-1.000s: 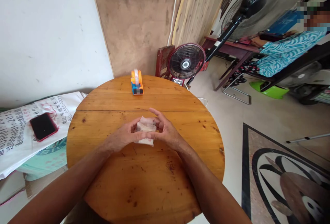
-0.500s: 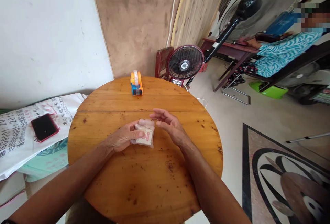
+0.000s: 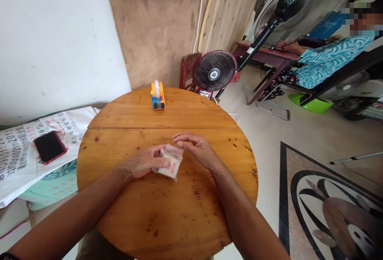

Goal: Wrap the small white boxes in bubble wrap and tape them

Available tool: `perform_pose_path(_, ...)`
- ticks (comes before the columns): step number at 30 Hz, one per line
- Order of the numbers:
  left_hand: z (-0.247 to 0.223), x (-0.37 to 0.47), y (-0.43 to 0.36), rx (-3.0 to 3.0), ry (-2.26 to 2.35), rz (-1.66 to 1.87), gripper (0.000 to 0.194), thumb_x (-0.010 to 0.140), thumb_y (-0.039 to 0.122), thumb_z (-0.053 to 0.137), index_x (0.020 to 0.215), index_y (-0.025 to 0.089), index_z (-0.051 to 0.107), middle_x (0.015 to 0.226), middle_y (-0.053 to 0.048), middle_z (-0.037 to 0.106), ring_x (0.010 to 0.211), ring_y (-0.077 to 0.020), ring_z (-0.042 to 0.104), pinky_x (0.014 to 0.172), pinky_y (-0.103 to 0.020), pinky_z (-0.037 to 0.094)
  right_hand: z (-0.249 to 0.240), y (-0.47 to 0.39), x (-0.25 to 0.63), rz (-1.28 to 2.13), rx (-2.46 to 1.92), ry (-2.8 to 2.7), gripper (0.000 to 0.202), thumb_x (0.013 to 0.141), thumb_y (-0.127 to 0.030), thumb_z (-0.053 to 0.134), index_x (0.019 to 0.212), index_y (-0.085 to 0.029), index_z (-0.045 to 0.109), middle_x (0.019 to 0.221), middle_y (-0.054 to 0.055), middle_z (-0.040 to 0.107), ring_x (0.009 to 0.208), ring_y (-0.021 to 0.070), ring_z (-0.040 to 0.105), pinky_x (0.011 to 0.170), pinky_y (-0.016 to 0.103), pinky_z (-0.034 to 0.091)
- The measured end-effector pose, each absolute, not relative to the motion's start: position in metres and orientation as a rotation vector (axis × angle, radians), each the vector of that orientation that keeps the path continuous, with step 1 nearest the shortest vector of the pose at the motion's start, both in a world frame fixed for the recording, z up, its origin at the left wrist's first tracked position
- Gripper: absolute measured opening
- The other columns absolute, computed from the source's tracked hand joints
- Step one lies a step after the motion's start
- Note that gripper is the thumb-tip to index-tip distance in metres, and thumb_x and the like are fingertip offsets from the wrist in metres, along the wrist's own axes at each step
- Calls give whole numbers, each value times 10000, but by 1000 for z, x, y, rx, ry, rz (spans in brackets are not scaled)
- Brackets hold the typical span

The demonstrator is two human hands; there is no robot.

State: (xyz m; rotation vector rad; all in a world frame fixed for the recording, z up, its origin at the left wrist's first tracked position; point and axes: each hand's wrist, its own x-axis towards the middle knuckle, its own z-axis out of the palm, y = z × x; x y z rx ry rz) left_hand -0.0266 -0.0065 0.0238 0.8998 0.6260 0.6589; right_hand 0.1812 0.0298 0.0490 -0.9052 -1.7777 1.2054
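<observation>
Head view: the left hand [image 3: 145, 162] pinches a plastic-wrapped packet [image 3: 172, 168] over the table [image 3: 179, 216]; the right hand [image 3: 199, 148] hangs half-curled beside it, contact unclear. Slick film [image 3: 175, 151] could slip that one-sided grip.

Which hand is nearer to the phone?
Left: the left hand holds the wrapped packet to the right of the phone; the right hand is farther right, by the packet's far edge.

The light is soft; edges look stretched.
</observation>
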Motion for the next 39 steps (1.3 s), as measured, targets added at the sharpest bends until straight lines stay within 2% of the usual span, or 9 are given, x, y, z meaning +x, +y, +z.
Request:
perform_pose_path(6,20,-26,-7,943,656,685,553,655,359,856,1123,170,628,985,-44,652,822,-143,602,753,-258,461,47,29,181,1219,-1023,-1682,224,783,-441,719,813,-224,768,768,14,738,742,168,657,756,310,516)
perform_pose_path(15,19,-23,-10,1255,839,779,505,774,385,741,1218,194,596,1053,-63,666,929,-198,619,834,-313,480,43,23,173,1034,-1002,-1703,240,828,-445,670,798,-227,765,725,14,722,704,171,655,717,300,518)
perform_pose_path(20,21,-26,-10,1462,1072,869,486,768,350,741,1216,203,626,1172,-82,668,1027,-233,624,905,-339,478,40,23,168,1010,-996,-1709,235,836,-443,665,788,-234,761,733,16,723,708,176,654,712,304,520)
perform_pose_path(25,18,-33,-5,1362,938,816,489,806,375,709,1235,166,604,1104,-87,700,957,-218,650,854,-330,499,41,23,165,928,-976,-1686,129,814,-361,702,765,-256,757,804,19,741,779,190,670,782,325,519)
perform_pose_path(28,16,-35,-3,1317,884,766,485,822,396,696,1240,165,609,1104,-86,702,941,-206,650,832,-314,496,41,24,164,923,-983,-1664,132,798,-359,720,719,-257,748,809,23,723,814,197,655,798,333,510)
perform_pose_path(31,16,-35,-5,1390,958,724,495,836,423,677,1265,187,614,1125,-88,701,969,-218,646,839,-317,489,41,24,163,981,-1008,-1635,161,793,-362,723,686,-242,738,778,21,700,781,188,638,751,316,500)
perform_pose_path(34,17,-34,-6,1551,1104,740,447,838,437,667,1213,193,666,1127,-91,695,981,-231,636,843,-316,481,40,23,160,1036,-1006,-1665,169,808,-342,702,687,-231,742,717,16,693,700,171,626,683,296,483)
perform_pose_path(39,20,-33,-6,1594,1171,796,389,847,451,631,1128,194,711,948,-60,706,816,-191,626,686,-268,479,34,21,156,1024,-991,-1740,142,810,-325,692,726,-237,766,734,19,737,687,170,656,647,275,477)
